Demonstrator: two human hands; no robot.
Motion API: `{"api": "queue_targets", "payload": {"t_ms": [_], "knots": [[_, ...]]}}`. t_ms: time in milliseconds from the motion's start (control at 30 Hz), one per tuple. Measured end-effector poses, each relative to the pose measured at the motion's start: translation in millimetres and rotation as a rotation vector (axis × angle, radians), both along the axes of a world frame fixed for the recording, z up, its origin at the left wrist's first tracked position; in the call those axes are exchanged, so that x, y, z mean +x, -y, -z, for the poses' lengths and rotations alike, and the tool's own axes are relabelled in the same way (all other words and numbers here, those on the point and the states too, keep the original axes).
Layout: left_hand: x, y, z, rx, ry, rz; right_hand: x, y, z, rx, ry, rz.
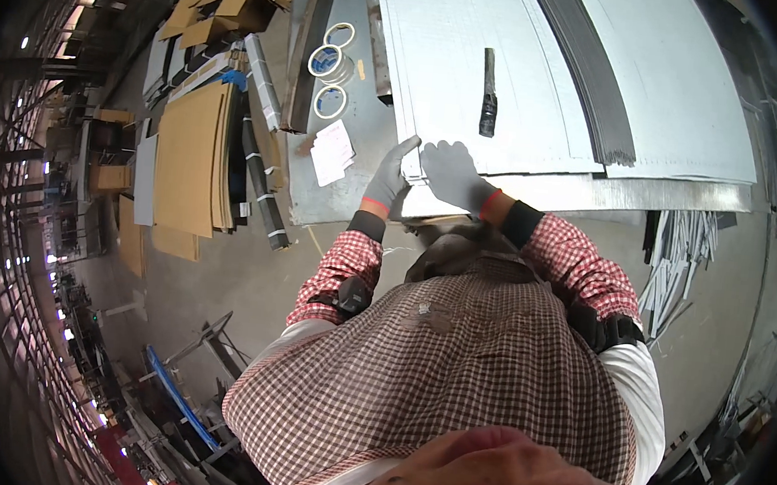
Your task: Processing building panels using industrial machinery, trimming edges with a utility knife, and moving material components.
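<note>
My left hand (389, 177), in a grey glove, is at the near left corner of a large white sheet (452, 45), its thumb pointing away from me and its fingers curled. Close beside it on the right, my right hand (455, 174), also gloved in grey, is closed with the knuckles up at the sheet's near edge. A small pale piece shows between the two hands; what the fingers grip is mostly hidden. Beyond the right hand, a dark long-handled tool (489, 99) lies on the sheet; its kind is unclear.
A bundle of dark strips (588, 75) crosses the white sheets. Left of them are tape rolls (336, 77), white papers (330, 154) and a metal bar (310, 60). Cardboard sheets (188, 156) stand farther left. Thin pale strips (679, 254) hang or lie at the right.
</note>
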State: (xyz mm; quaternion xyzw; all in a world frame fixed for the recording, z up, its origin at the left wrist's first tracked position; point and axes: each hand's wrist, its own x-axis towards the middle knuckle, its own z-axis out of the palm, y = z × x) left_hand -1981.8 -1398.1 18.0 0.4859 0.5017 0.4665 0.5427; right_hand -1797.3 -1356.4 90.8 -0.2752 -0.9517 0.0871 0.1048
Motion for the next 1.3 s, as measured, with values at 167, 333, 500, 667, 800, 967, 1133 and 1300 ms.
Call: {"api": "queue_targets", "payload": {"t_ms": [167, 333, 500, 667, 800, 967, 1133, 1300], "knots": [[2.6, 2.3, -51.3, -0.506, 0.601, -0.052, -0.9, 3.3, -5.6, -0.056, 0.04, 0.029], [11.6, 100.6, -128.1, 0.127, -0.276, 0.06, 5.7, 11.5, -40.9, -0.061, 0.155, -0.027], [25.7, 233.0, -196.7, -0.427, 0.127, -0.366, -19.7, 82.6, -49.7, -1.681, -0.73, -0.033], [60.9, 318.7, -258.9, -0.518, -0.801, -0.643, -125.5, 57.7, -53.2, -2.244, -1.428, -0.418], [35.6, 348.6, -191.3, -0.425, -1.128, -0.589, -116.7, 44.5, -93.2, -2.171, -1.55, -0.769], [41.1, 306.4, -158.4, -0.08, -1.021, -0.46, -18.8, 50.3, -191.2, -1.327, -1.632, -0.665], [67.7, 202.1, -157.7, 0.141, -0.577, -0.345, 169.8, 40.6, -243.2, -0.686, -1.6, 0.172], [94.4, 95.8, -133.9, 0.276, -0.731, -0.175, 388.6, 75.5, -227.6, -0.198, -1.64, 0.786]]}}
